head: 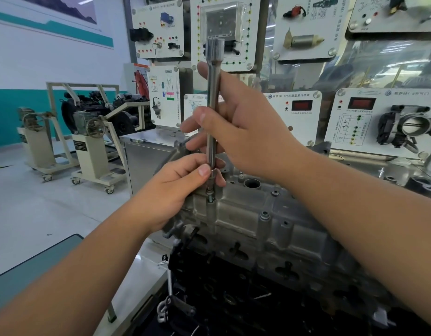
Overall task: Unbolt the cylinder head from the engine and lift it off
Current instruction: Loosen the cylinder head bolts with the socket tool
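Right hand gripping upright metal bar at frame centre. Left hand pinching bar's lower end, sitting on bolt atop grey cylinder head, lower centre, on dark engine.

A single head-worn wide-angle camera is looking forward and down, sitting close above the grey cast-metal cylinder head. Both forearms are entering from the bottom edge toward it, and white instrument display panels are standing behind it, bowed by the lens.
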`<action>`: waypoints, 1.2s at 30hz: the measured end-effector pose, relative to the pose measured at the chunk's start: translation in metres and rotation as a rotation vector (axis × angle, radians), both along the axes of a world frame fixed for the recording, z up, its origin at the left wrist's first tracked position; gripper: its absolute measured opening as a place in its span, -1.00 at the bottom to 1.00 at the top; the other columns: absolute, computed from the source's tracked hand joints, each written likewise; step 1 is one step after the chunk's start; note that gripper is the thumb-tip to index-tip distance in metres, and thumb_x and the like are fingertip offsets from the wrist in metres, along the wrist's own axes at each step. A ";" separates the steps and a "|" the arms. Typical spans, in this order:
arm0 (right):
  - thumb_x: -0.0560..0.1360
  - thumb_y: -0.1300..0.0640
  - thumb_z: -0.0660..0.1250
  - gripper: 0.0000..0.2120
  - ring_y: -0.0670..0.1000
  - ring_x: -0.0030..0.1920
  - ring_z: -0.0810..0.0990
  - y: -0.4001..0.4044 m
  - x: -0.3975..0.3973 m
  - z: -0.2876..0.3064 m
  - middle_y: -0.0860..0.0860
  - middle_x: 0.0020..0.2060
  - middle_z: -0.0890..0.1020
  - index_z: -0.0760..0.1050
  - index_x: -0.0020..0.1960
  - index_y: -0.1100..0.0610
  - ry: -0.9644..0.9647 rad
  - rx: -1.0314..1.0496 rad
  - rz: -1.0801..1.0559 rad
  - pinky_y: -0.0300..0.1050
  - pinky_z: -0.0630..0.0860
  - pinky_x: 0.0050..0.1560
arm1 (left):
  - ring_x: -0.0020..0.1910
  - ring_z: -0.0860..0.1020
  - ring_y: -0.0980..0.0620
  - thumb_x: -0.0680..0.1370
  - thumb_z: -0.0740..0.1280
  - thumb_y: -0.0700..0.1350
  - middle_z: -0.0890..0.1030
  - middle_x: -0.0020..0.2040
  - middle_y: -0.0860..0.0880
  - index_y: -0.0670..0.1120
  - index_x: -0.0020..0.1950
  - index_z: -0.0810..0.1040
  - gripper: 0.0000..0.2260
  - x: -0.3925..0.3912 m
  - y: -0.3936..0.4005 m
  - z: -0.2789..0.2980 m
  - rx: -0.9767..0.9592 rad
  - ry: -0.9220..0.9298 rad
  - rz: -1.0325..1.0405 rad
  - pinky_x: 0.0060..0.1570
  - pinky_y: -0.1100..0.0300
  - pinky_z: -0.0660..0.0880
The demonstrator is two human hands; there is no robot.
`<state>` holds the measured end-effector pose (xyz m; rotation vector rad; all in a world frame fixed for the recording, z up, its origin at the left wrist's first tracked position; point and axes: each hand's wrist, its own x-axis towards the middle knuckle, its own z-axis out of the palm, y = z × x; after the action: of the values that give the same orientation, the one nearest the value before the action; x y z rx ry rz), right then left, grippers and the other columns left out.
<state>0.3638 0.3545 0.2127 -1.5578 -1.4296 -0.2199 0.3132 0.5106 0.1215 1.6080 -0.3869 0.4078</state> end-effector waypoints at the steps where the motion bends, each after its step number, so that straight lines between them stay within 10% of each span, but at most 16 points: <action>1: 0.68 0.19 0.21 -0.76 -0.08 -0.17 0.74 0.000 0.000 -0.001 0.04 -0.05 0.72 0.30 0.24 -0.09 0.001 -0.011 0.009 -0.01 0.69 -0.03 | -0.09 0.66 0.10 0.54 0.34 0.07 0.71 -0.09 0.03 0.11 -0.03 0.71 -0.84 0.000 0.000 0.000 -0.008 -0.005 -0.010 -0.09 0.25 0.58; 6: 0.60 0.19 0.36 -0.57 -0.06 -0.18 0.74 0.001 0.001 -0.002 0.04 -0.12 0.70 0.38 0.45 0.12 -0.012 0.071 -0.067 0.03 0.69 -0.07 | -0.19 0.62 0.16 0.47 0.43 0.01 0.68 -0.17 0.04 0.12 -0.12 0.66 -0.98 0.002 -0.002 0.002 -0.029 -0.057 0.031 -0.12 0.30 0.55; 14: 0.60 0.28 0.27 -0.61 -0.06 -0.22 0.74 0.001 0.003 -0.002 -0.02 -0.13 0.72 0.36 0.11 -0.25 -0.014 0.075 -0.001 -0.25 0.62 -0.24 | -0.11 0.67 0.11 0.52 0.36 0.09 0.72 -0.10 0.00 0.11 -0.02 0.71 -0.84 0.000 -0.001 0.002 -0.049 0.016 0.017 -0.12 0.26 0.59; 26: 0.65 0.23 0.20 -0.67 -0.11 -0.17 0.73 0.001 0.004 -0.002 -0.04 -0.05 0.71 0.36 0.40 0.18 -0.040 0.016 -0.042 -0.10 0.68 -0.10 | -0.12 0.68 0.11 0.49 0.38 0.07 0.73 -0.10 0.00 0.12 -0.02 0.72 -0.84 -0.001 -0.001 0.002 -0.064 0.018 0.007 -0.12 0.27 0.59; 36: 0.65 0.23 0.19 -0.68 -0.09 -0.16 0.74 0.000 0.003 0.002 -0.06 -0.04 0.70 0.28 0.22 -0.18 -0.044 0.067 -0.007 -0.05 0.69 -0.09 | -0.10 0.68 0.10 0.51 0.35 0.14 0.72 -0.10 0.00 0.15 0.00 0.71 -0.81 -0.001 -0.002 0.002 -0.044 0.030 0.028 -0.14 0.24 0.60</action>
<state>0.3671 0.3547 0.2143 -1.5122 -1.4371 -0.3051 0.3124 0.5083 0.1239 1.5760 -0.3307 0.4100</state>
